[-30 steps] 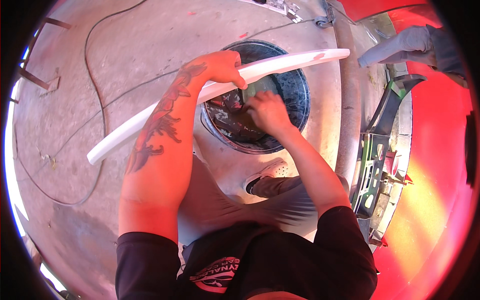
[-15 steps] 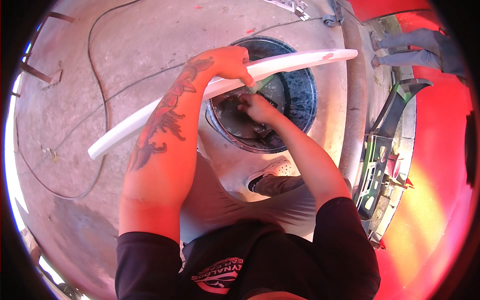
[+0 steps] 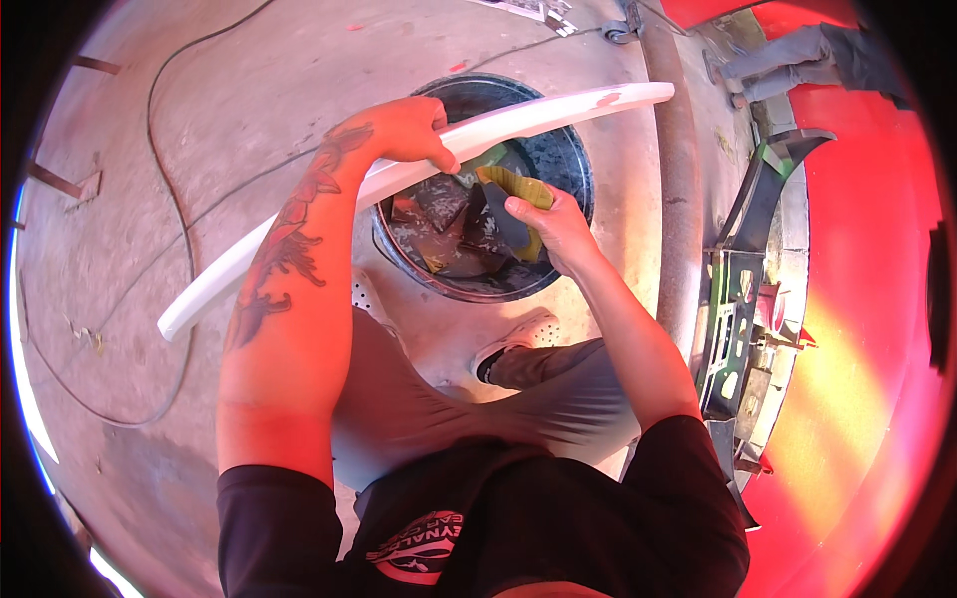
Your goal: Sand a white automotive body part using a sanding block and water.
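Note:
A long, curved white trim strip (image 3: 538,117) slants over a black bucket (image 3: 576,169). My left hand (image 3: 414,130) is closed around its middle, the thumb on the near side. Just below the strip, my right hand (image 3: 560,234) pinches a bent sheet of sandpaper (image 3: 513,231), dark grey on one face and yellow-brown on the other. The sandpaper is above the bucket's opening and appears apart from the strip. Dark, wet-looking pieces (image 3: 439,204) lie in the bucket, their kind hard to make out.
A dark cable (image 3: 164,164) curves over the concrete floor at the left. To the right runs a rusty pipe (image 3: 676,189), with a black and green car bumper part (image 3: 738,289) beyond it. Another person's legs (image 3: 783,65) show at the upper right, near a red surface.
My right hand has come up out of the bucket with the yellow-brown and grey sandpaper now visible in it. My left hand still grips the strip. The whole view has shifted slightly.

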Demonstrator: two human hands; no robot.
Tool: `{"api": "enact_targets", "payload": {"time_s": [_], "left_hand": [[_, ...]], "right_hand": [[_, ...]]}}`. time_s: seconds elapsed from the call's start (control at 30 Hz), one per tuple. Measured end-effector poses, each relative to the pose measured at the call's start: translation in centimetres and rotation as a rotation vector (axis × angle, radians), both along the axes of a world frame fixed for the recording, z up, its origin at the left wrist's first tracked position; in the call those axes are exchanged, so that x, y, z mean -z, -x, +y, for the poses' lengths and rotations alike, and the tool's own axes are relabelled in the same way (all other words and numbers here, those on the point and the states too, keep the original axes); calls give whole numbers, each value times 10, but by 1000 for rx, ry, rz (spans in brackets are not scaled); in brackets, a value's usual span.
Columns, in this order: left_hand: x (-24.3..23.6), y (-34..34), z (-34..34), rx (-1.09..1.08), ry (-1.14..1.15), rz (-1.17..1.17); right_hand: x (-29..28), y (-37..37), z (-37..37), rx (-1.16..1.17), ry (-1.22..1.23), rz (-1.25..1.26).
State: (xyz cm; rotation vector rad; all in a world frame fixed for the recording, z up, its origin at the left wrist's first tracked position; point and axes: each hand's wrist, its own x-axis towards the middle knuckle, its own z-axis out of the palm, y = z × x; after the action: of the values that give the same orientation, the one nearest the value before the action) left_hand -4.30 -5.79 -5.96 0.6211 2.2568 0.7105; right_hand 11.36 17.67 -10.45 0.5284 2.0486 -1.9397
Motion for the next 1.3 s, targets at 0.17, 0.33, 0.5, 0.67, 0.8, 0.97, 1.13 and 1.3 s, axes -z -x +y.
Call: {"api": "enact_targets", "payload": {"time_s": [0.17, 0.33, 0.5, 0.67, 0.8, 0.97, 1.13, 1.3], "left_hand": [[2, 1, -1, 4, 0, 31], [4, 1, -2, 4, -18, 52], [11, 5, -2, 21, -35, 36], [6, 4, 2, -15, -25, 21], [-1, 2, 3, -4, -1, -7], [-8, -4, -2, -39, -41, -8], [-4, -10, -3, -27, -81, 21], [-1, -15, 3, -31, -61, 99]], "right_hand": [[-21, -5, -5, 87, 138, 15], [2, 11, 13, -93, -151, -42], [53, 47, 14, -367, -834, 69], [113, 90, 16, -584, -1162, -137], [144, 80, -3, -726, -1111, -275], [136, 69, -2, -982, -1035, -325], [96, 73, -2, -484, -1096, -231], [66, 71, -3, -264, -525, -351]]}}
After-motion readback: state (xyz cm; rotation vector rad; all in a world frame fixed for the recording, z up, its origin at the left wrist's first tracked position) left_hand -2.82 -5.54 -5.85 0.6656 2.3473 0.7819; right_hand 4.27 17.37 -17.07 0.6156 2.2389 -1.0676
